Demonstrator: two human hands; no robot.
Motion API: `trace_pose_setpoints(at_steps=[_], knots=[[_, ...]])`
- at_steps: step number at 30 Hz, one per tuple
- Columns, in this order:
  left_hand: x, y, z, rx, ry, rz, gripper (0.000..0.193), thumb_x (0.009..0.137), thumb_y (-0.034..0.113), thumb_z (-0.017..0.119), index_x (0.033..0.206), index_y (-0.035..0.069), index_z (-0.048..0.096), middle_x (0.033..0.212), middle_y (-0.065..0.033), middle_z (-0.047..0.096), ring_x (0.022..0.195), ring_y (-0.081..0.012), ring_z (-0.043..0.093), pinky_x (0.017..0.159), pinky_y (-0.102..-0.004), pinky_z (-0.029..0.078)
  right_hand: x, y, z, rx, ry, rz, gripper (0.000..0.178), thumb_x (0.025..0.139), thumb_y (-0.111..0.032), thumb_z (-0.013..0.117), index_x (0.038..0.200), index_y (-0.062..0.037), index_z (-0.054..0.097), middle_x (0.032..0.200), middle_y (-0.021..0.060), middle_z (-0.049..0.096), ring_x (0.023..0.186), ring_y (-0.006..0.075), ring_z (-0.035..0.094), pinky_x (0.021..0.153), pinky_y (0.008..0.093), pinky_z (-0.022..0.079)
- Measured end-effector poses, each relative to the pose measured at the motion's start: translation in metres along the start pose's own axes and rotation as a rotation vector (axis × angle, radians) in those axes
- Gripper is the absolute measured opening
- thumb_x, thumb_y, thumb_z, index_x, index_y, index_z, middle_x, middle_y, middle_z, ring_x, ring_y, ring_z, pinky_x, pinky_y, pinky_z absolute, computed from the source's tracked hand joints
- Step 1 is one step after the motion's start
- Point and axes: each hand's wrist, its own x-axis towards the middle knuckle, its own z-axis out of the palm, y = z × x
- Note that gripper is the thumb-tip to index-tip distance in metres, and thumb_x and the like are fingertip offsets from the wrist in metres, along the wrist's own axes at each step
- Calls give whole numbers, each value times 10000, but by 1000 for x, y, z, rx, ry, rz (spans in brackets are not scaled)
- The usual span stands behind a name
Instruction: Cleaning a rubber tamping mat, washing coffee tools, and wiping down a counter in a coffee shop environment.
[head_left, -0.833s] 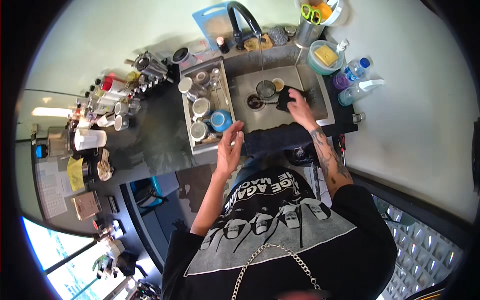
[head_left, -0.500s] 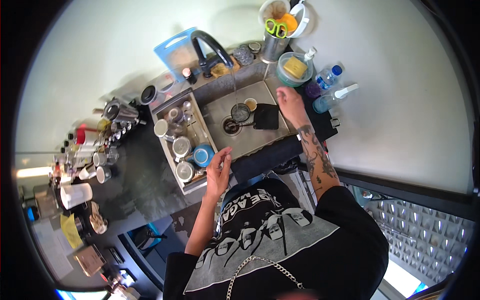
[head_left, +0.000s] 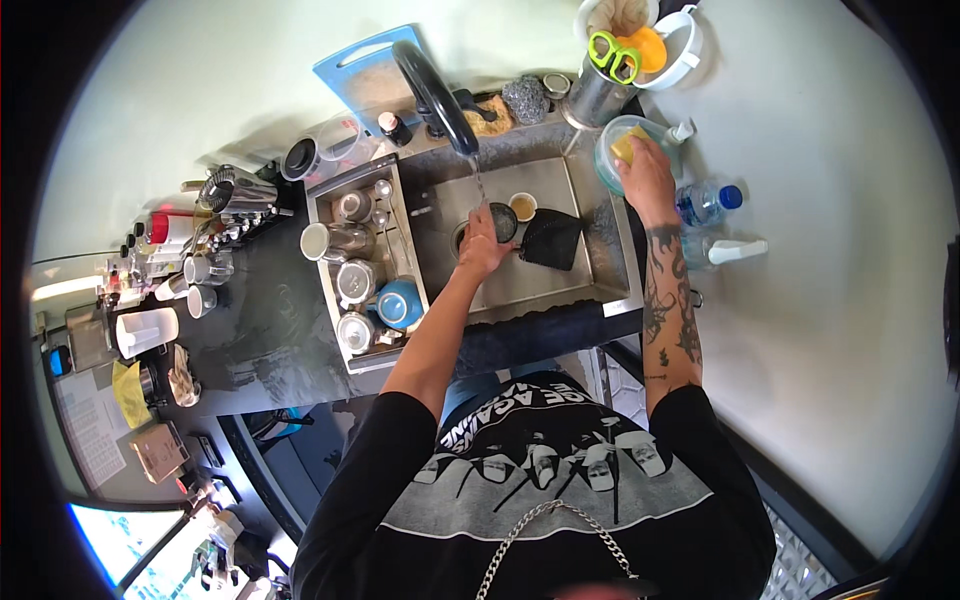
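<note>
My left hand (head_left: 482, 244) is in the sink (head_left: 590, 283), its fingers and thumb closed round the side of a small round glass (head_left: 504, 222) below the running tap (head_left: 437, 100). Over at the right, my right hand (head_left: 650, 180) reaches into a round pale-green tub (head_left: 606, 168) and grips a yellow sponge (head_left: 626, 147), partly hidden by the fingers. Beside the glass stand a small white cup (head_left: 523, 206) with something brownish inside and a black flat-sided piece (head_left: 551, 240) whose kind I cannot make out.
A drying rack (head_left: 404, 262) left of the sink holds several glasses, metal jugs and a blue cup (head_left: 399, 303). Right of the tub stand a water bottle (head_left: 708, 203) and a spray bottle (head_left: 735, 251). Green-handled scissors (head_left: 613, 58) stand in a metal container behind.
My left hand has moved from the sink's front edge forward to the glass. My right hand has gone from the sink's right rim up to the tub and taken hold of the sponge.
</note>
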Motion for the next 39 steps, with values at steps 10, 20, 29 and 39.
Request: trace_pose_setpoints(at_steps=[10, 20, 29, 39], knots=[[-13, -10, -25, -184, 180, -3, 961, 784, 598, 860, 1501, 35, 554, 1398, -247, 649, 1262, -369, 662, 1051, -430, 547, 8, -5, -4, 8, -43, 46, 537, 930, -217, 785, 1403, -65, 583, 1396, 160, 557, 1273, 411, 565, 1027, 501, 536], [-6, 16, -30, -1221, -264, -458, 1031, 832, 854, 662, 1489, 69, 544, 1366, -76, 651, 1087, -206, 685, 865, -354, 595, 8, -4, 0, 26, -26, 67, 543, 907, -223, 814, 1381, -103, 580, 1407, 148, 559, 1265, 412, 571, 1049, 519, 510], [-31, 24, -26, -1832, -409, -375, 996, 863, 823, 667, 1481, 57, 514, 1360, -171, 691, 1201, -317, 718, 1047, -484, 590, 16, -9, -6, -65, -15, 76, 487, 920, -245, 771, 1323, -42, 590, 1304, 178, 602, 1190, 403, 621, 958, 497, 569], [-77, 41, -20, -1647, -294, -796, 818, 800, 711, 834, 1339, 140, 602, 1264, -49, 677, 1107, -214, 659, 829, -351, 541, 10, -1, -8, 60, 218, -30, 245, 951, -188, 695, 1155, -62, 642, 1173, 173, 658, 1133, 415, 636, 956, 509, 553]])
